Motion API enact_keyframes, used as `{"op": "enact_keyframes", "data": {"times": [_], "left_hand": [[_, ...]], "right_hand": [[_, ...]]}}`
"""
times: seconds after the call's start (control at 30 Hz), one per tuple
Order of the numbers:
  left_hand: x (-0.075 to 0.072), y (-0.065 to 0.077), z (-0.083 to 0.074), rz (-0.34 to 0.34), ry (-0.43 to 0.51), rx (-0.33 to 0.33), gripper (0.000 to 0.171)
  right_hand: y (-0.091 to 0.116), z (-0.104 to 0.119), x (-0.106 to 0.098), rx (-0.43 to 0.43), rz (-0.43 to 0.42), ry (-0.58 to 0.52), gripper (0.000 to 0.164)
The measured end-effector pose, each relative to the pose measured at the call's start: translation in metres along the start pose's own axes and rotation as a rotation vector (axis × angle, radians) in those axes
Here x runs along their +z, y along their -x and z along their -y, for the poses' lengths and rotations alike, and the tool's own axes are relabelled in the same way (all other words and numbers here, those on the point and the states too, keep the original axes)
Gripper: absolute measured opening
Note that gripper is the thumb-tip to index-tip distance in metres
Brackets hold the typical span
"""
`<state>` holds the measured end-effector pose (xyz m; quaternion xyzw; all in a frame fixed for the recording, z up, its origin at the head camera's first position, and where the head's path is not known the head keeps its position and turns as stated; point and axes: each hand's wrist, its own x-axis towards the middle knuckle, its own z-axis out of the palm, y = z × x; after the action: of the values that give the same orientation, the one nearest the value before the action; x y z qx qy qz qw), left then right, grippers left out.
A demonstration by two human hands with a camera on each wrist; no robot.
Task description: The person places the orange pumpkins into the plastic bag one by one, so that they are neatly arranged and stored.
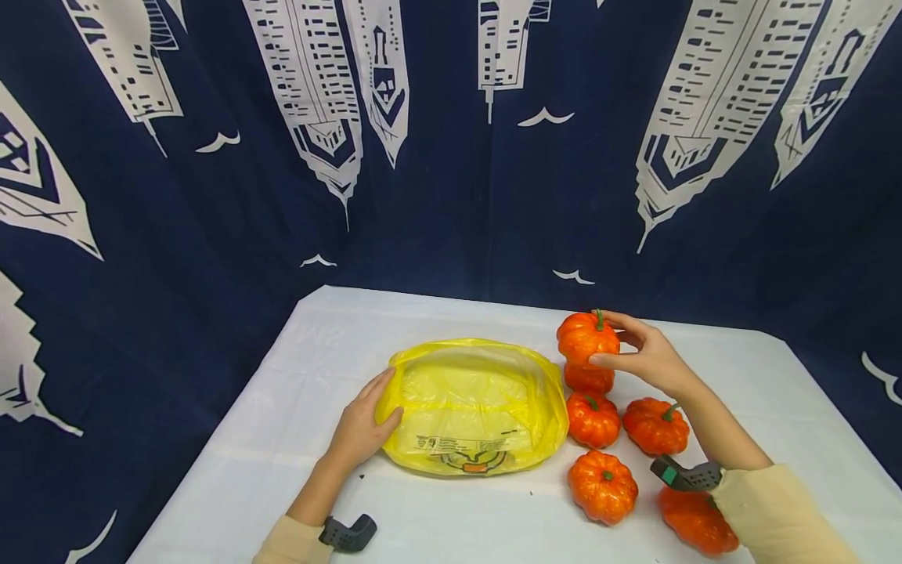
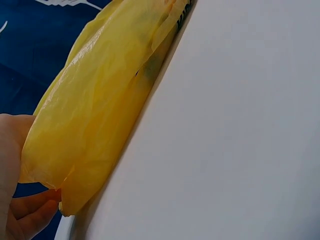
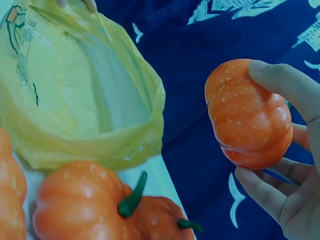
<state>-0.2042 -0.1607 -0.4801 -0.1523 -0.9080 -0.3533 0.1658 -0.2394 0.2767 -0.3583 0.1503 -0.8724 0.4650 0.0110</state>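
Observation:
Near the back of the table, my right hand (image 1: 651, 360) grips a small orange pumpkin (image 1: 586, 337) with a green stem. In the right wrist view, thumb and fingers clasp the raised pumpkin (image 3: 249, 115) from opposite sides. A yellow plastic bag (image 1: 475, 466) lies mid-table with its wide mouth facing up, and printing shows on its inner side. My left hand (image 1: 362, 423) holds the bag's left rim. From the left wrist, the bag wall (image 2: 95, 110) hides part of that hand's fingers. No pumpkin is visible inside the bag.
Several more orange pumpkins sit right of the bag: one (image 1: 590, 380) under the raised pumpkin, one (image 1: 594, 421) beside the bag, others (image 1: 655, 427) nearer the right forearm. The right sleeve partly covers one (image 1: 698, 523). A dark blue patterned cloth (image 1: 451, 211) hangs behind the white table (image 1: 282, 446).

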Motion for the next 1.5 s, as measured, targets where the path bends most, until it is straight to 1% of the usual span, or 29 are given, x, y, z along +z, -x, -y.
{"op": "enact_keyframes", "data": {"times": [0.13, 0.5, 0.77, 0.93, 1.13, 1.27, 1.5], "left_hand": [[0.0, 0.0, 0.0, -0.006, 0.001, 0.005, 0.066], [0.003, 0.001, -0.001, -0.002, 0.01, 0.0, 0.066], [0.001, 0.002, 0.0, -0.003, 0.011, 0.015, 0.065], [0.001, 0.001, 0.001, -0.001, 0.015, 0.018, 0.066], [0.001, 0.0, 0.001, 0.007, 0.022, 0.011, 0.067], [0.001, 0.001, 0.0, 0.005, 0.024, 0.01, 0.067], [0.0, 0.002, 0.001, -0.001, 0.01, -0.002, 0.066]], "right_hand": [[-0.004, 0.004, 0.008, 0.011, 0.026, -0.017, 0.072], [-0.015, 0.007, 0.035, -0.004, 0.069, -0.072, 0.071], [-0.021, 0.012, 0.057, -0.042, 0.103, -0.121, 0.07], [-0.027, 0.018, 0.071, -0.058, 0.139, -0.154, 0.071], [-0.033, 0.025, 0.088, -0.049, 0.196, -0.202, 0.072], [-0.036, 0.03, 0.099, -0.042, 0.227, -0.218, 0.073], [-0.04, 0.038, 0.12, -0.059, 0.286, -0.243, 0.072]]}}
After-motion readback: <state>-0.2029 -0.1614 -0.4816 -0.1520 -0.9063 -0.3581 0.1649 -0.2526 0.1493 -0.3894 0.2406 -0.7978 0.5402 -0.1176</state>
